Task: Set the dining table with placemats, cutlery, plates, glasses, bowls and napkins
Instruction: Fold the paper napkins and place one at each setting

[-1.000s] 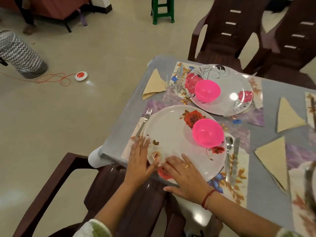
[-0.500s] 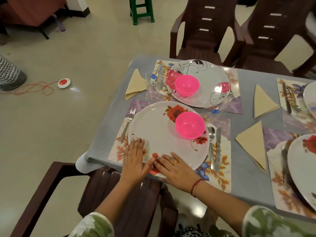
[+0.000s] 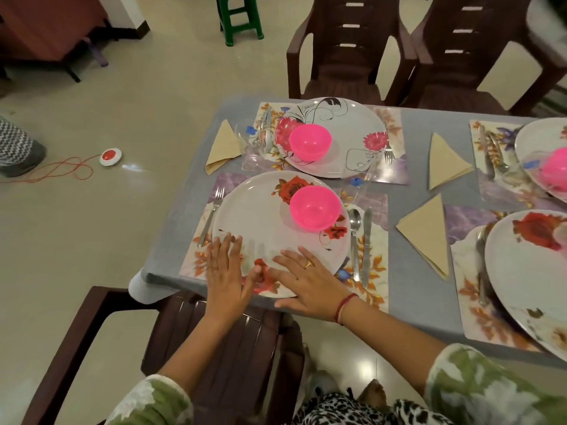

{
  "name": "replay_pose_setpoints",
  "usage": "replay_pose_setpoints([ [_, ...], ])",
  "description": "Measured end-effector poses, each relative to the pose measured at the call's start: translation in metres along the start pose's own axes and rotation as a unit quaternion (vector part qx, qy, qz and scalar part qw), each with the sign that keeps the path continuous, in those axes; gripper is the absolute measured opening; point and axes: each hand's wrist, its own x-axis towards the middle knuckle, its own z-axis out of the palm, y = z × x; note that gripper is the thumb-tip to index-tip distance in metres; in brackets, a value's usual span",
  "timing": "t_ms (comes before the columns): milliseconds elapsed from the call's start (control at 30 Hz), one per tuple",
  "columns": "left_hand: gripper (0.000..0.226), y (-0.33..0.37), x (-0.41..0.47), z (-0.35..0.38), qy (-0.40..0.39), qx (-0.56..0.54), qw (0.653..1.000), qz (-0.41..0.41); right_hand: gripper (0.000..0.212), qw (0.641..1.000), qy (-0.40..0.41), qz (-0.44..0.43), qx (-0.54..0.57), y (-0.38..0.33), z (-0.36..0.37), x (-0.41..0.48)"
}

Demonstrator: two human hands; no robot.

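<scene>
A white plate with red roses (image 3: 260, 222) lies on a floral placemat (image 3: 376, 259) at the table's near left corner. A pink bowl (image 3: 315, 207) stands on the plate's far right part. My left hand (image 3: 225, 268) and my right hand (image 3: 302, 276) rest flat, fingers straight, on the plate's near rim. A fork (image 3: 212, 214) lies left of the plate, a spoon (image 3: 355, 237) and knife (image 3: 366, 245) to its right. A folded tan napkin (image 3: 428, 231) lies beyond the knife.
A second setting with a floral plate (image 3: 346, 133), pink bowl (image 3: 310, 142), glass (image 3: 247, 133) and napkin (image 3: 224, 145) lies across the grey table (image 3: 408, 289). More settings sit at right. Brown chairs (image 3: 340, 53) surround the table; one (image 3: 233, 338) is under my arms.
The view has shifted left to right across the table. My hands stay on the plate's near rim, and the right hand has spread a little further right.
</scene>
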Motion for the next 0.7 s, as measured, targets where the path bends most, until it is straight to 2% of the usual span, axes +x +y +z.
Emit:
replay_pose_setpoints([
  [167,0.068,0.049,-0.016,-0.004,0.013,-0.025,0.999,0.023,0.041,0.991,0.103,0.083,0.034,0.012,-0.031,-0.062],
  [267,0.065,0.094,-0.027,0.009,0.002,-0.047,0.996,0.079,0.039,0.984,0.112,0.129,0.048,0.022,-0.04,-0.116],
  [467,0.061,0.212,-0.04,0.067,-0.052,-0.067,0.981,0.173,0.04,0.941,0.133,0.307,0.048,0.061,-0.079,-0.241],
  [700,0.071,0.305,-0.052,0.12,-0.105,-0.071,0.972,0.196,0.035,0.904,0.176,0.388,0.019,0.092,-0.109,-0.339],
])
